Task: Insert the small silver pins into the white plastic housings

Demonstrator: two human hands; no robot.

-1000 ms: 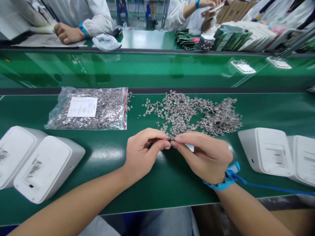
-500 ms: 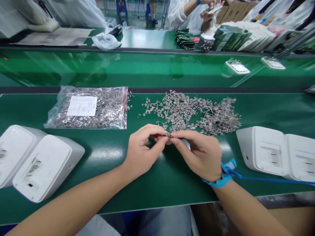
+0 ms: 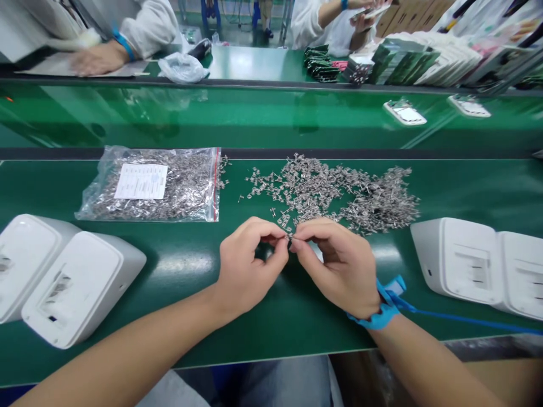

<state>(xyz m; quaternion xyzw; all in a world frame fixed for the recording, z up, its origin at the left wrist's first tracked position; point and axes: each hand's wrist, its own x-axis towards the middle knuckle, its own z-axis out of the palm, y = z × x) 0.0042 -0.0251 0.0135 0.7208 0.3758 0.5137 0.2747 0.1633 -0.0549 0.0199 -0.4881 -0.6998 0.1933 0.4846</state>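
My left hand (image 3: 250,268) and my right hand (image 3: 337,263) meet over the green table, thumbs and forefingers pinched together. Between their fingertips is a small metal clip (image 3: 289,236), mostly covered by the fingers. Just beyond my hands lies a loose pile of small metal clips (image 3: 314,189), thicker toward its right end. A clear zip bag (image 3: 182,186) full of the same metal pieces, with a white label, lies to the left of the pile. A blue wrist strap (image 3: 379,311) is around my right wrist, its cord running off to the right.
White plastic housings (image 3: 76,288) stand at the left, and more white housings (image 3: 466,260) at the right. Behind the table runs a green conveyor belt (image 3: 254,118) with two white parts (image 3: 405,112) on it. Co-workers sit across it, near stacked boards (image 3: 403,61).
My hands stay pinched together, with only small finger movements and a slight shift of the right hand leftward. Across the belt, a co-worker's hand has come into view at the upper left.
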